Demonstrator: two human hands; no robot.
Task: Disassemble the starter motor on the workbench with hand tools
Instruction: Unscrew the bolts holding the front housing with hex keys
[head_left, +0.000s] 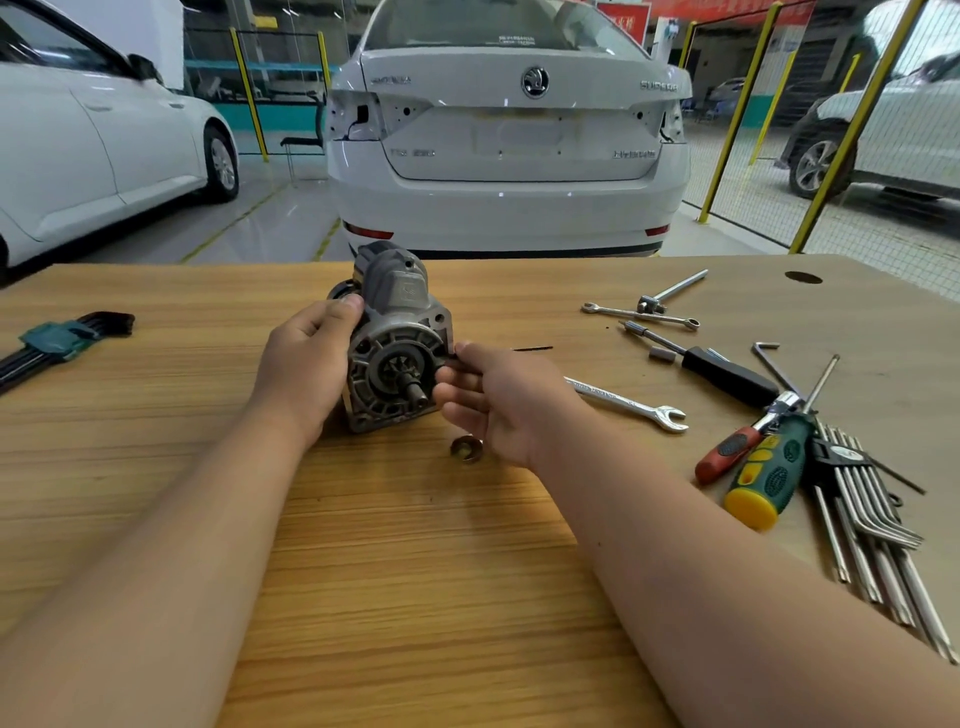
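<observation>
The grey starter motor (397, 338) stands on the wooden workbench (415, 545), its pinion end facing me. My left hand (306, 364) grips its left side, thumb up on the housing. My right hand (493, 395) sits at the motor's right flange, with thumb and fingers pinching a thin dark tool (530, 348) whose tip sticks out to the right. A small metal ring piece (466, 448) lies on the bench just below my right hand.
To the right lie a combination wrench (628, 404), a slim wrench (639, 314), a socket extension (672, 291), a black-handled driver (727, 376), two screwdrivers (769, 473) and a hex key set (872, 519). Another hex key set (57, 340) lies far left. A white car is parked beyond the bench.
</observation>
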